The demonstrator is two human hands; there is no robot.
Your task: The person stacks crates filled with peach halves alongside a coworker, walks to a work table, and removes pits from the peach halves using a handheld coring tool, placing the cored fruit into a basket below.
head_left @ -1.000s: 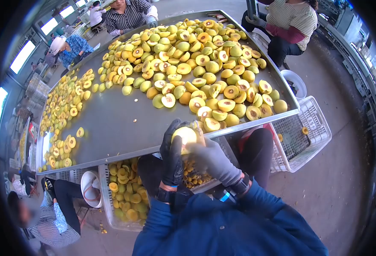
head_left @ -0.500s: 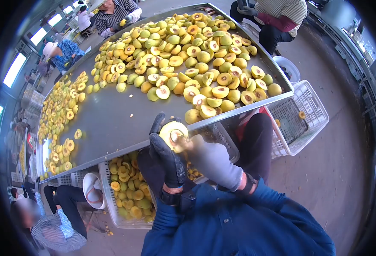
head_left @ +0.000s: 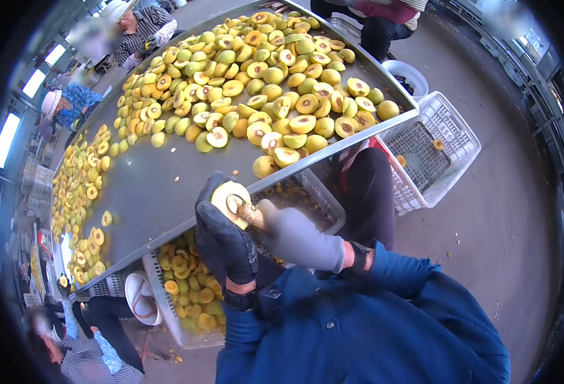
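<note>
My left hand (head_left: 221,237), in a dark glove, holds a halved yellow fruit (head_left: 225,195) with its cut face up, just past the table's near edge. My right hand (head_left: 301,235), in a grey glove, is closed around a small tool (head_left: 252,216) whose tip is at the pit hollow of that fruit half. The tool's handle is mostly hidden by the fingers. Many halved fruits (head_left: 254,69) lie heaped on the metal table (head_left: 147,185) in front of me.
Below the table's edge are a crate of fruit halves (head_left: 153,281) and a bin with small pieces (head_left: 338,214). At right stand a white crate (head_left: 469,148) and a white bucket (head_left: 416,73). A white bucket (head_left: 132,289) stands at left. Other people sit around the table.
The view has shifted, so the table and crates appear lower-left or left. The fruit half now faces up more clearly, with the tool at its centre.
</note>
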